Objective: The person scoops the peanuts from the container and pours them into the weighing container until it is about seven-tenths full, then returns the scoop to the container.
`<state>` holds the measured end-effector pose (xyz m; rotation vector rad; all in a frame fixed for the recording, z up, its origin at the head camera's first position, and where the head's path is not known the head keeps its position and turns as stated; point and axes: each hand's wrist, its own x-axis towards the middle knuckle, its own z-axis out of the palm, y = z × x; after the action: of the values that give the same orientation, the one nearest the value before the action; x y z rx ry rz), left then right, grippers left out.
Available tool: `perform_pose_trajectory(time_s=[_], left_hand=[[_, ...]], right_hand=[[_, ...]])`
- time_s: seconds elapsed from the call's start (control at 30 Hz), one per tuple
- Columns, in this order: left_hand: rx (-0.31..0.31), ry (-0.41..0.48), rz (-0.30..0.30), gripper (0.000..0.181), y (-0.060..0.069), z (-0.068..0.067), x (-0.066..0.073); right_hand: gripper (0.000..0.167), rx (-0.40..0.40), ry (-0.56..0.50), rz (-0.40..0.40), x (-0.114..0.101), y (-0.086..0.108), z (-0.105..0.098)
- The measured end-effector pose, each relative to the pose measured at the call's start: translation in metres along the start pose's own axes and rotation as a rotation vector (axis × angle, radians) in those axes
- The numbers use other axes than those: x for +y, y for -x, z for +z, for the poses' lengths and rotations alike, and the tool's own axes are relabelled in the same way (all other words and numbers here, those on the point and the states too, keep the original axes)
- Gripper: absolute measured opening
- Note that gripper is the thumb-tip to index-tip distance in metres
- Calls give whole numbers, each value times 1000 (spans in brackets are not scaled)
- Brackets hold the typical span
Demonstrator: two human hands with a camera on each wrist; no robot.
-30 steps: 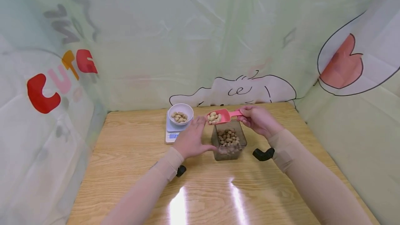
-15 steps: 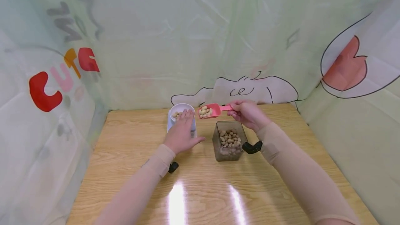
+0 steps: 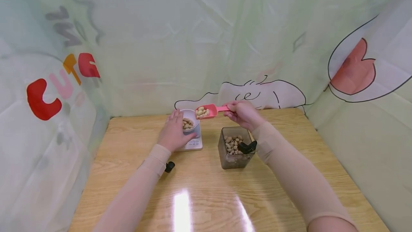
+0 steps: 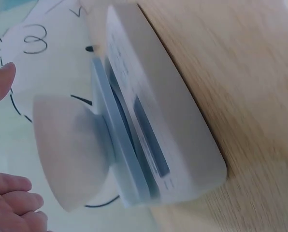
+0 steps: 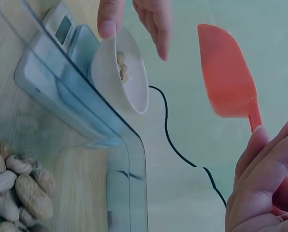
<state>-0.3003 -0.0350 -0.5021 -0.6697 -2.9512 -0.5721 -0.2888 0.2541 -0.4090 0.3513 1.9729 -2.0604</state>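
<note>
My right hand (image 3: 243, 114) pinches the handle of a pink scoop (image 3: 212, 111), held level and loaded with peanuts (image 3: 202, 112). The scoop's front lip is over the right rim of a white bowl (image 3: 194, 117). More peanuts (image 3: 187, 124) lie in that bowl, which stands on a digital kitchen scale (image 3: 197, 144). Around the bowl's left and near side my left hand (image 3: 173, 133) is spread, thumb apart from the fingers. In the left wrist view its fingers (image 4: 18, 205) show a gap from the bowl (image 4: 74, 150). The scale's display (image 4: 151, 137) is unreadable there.
A clear grey plastic container (image 3: 236, 162) with many peanuts (image 3: 232, 143) stands under my right forearm, right of the scale. The wooden table (image 3: 209, 196) ends at a printed curtain (image 3: 154, 63) behind and at both sides.
My right hand has carried the loaded scoop left, from above the container to the bowl's rim. My left hand has moved left, from beside the container to the bowl.
</note>
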Motion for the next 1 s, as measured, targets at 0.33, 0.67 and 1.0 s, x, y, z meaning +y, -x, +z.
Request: perform_pose_trajectory(time_s=[0.33, 0.67, 1.0], left_hand=[[-10, 15, -58, 114, -7, 4, -19], [-59, 33, -101, 117, -11, 8, -28], [-48, 35, -113, 116, -13, 12, -32]], right_hand=[[36, 60, 11, 14, 1, -19, 16], [35, 96, 66, 13, 4, -31, 29], [31, 161, 171, -38, 10, -35, 45]])
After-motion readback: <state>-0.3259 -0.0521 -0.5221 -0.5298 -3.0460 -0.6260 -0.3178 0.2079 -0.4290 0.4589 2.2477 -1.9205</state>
